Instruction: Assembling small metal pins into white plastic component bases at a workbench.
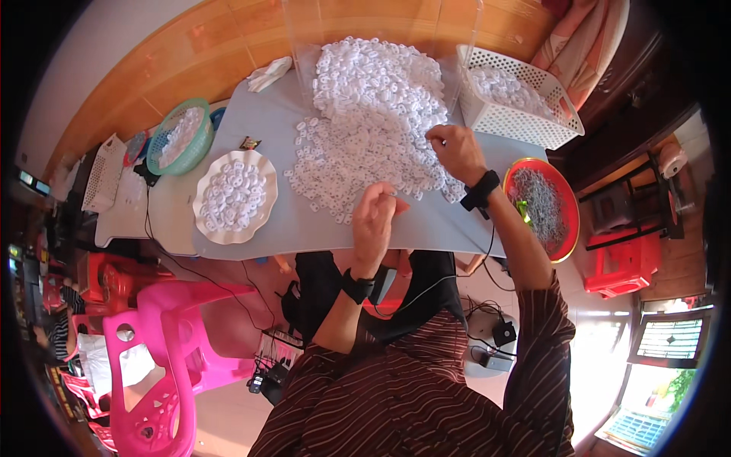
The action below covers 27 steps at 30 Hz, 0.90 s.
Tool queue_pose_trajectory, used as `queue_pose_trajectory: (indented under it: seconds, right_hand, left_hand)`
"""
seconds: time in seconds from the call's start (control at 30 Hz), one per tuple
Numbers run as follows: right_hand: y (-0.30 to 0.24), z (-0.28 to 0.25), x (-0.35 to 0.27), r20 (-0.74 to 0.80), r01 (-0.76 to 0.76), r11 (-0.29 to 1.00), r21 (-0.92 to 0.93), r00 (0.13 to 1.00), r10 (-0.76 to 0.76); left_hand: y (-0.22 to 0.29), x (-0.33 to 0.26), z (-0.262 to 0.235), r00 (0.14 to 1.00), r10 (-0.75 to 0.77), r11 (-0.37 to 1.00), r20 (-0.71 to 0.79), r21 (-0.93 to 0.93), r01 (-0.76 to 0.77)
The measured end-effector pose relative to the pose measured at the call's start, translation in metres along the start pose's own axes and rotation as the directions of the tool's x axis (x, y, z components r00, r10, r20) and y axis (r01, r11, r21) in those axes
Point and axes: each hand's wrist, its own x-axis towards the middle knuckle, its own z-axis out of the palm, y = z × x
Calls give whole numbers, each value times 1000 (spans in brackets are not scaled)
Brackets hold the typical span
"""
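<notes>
A large heap of small white plastic pieces with holes [378, 80] spreads from a clear bin [304, 57] across the grey table [282, 232]. My right hand [459, 154] is over the heap's right edge, thumb and fingers pinched together. A tiny dark spot shows at its fingertips, too small to name. Nearer to me, my left hand [371, 228] is raised at the heap's front edge with its fingers bent in toward the thumb. Whatever it may hold is hidden. At the left stands a white scalloped dish [201, 209] of similar white pieces.
At the right, a red basin [569, 206] holds many small grey metal-looking parts and a green packet. Behind it is a white perforated basket [483, 118] with more white pieces. A green basket [202, 145] stands far left. A pink plastic chair [171, 335] is beside me; cables hang below the table.
</notes>
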Motion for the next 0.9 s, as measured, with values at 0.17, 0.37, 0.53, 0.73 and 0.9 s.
queue_pose_trajectory:
  seconds: [0.17, 0.37, 0.53, 0.73, 0.9]
  right_hand:
    - [-3, 18, 5, 90, 9, 966, -258, 996, 15]
    - [-5, 21, 12, 133, -7, 957, -290, 990, 47]
    - [-23, 21, 10, 119, -38, 951, -308, 990, 78]
    - [-39, 24, 5, 190, -1, 949, -316, 980, 64]
    - [-63, 28, 4, 156, 2, 992, -124, 988, 17]
  left_hand:
    - [-7, -2, 0, 996, 91, 994, 9, 52, -92]
    - [-7, 0, 3, 988, 140, 988, 59, 57, -143]
    - [-6, 0, 2, 989, 127, 986, 72, 98, -133]
    - [-6, -1, 4, 992, 106, 989, 72, 99, -113]
    - [-16, 0, 3, 983, 165, 977, 82, 122, -174]
